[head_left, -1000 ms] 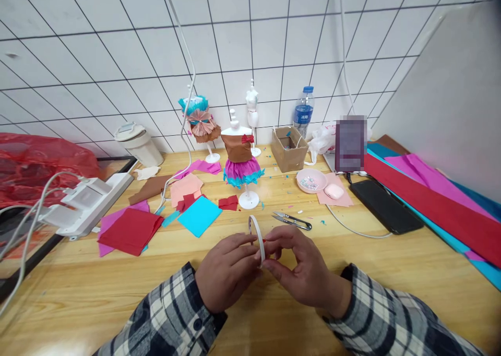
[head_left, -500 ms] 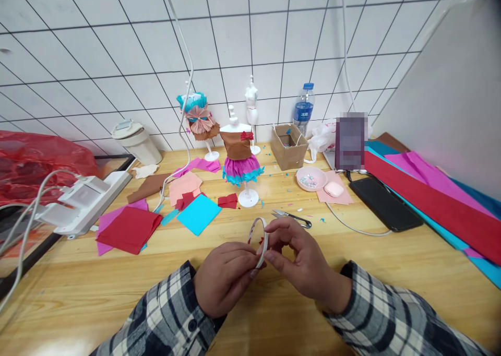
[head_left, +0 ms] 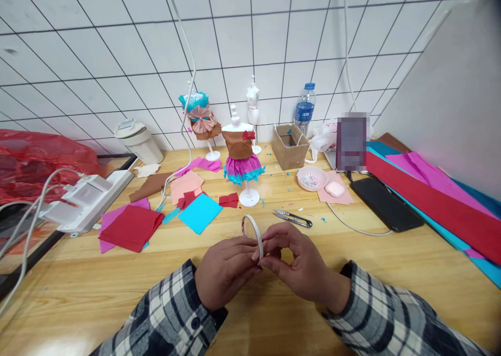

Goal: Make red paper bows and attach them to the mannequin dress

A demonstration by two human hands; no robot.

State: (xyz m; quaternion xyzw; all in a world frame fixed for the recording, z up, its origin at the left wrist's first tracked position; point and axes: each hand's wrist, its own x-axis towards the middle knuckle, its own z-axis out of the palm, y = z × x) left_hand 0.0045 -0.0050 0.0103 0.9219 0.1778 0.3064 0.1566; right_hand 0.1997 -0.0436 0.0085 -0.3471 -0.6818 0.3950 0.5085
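Note:
A narrow roll of white tape [head_left: 257,235] stands upright between my hands, its inner side carrying a print. My left hand [head_left: 229,270] is closed on the lower part of the roll. On the other side, the fingertips of my right hand [head_left: 295,259] pinch at the roll's right edge, thumb low and index finger above. Just beyond my right fingers lie thread snips [head_left: 293,218]. Farther back stands a small dress form [head_left: 238,144] in a brown top with a red bow and a magenta skirt trimmed in blue.
Left lie a blue paper square [head_left: 201,213], red paper [head_left: 132,228] and a white power strip [head_left: 96,202]. Behind are a cardboard box [head_left: 290,155] and water bottle [head_left: 304,108]. Right are a pink dish [head_left: 312,178] of small beads, a black phone [head_left: 385,203] and long red paper [head_left: 434,207].
The roll of tape has shifted slightly left and turned between my hands. My right fingertips have closed in and now pinch near its lower right edge.

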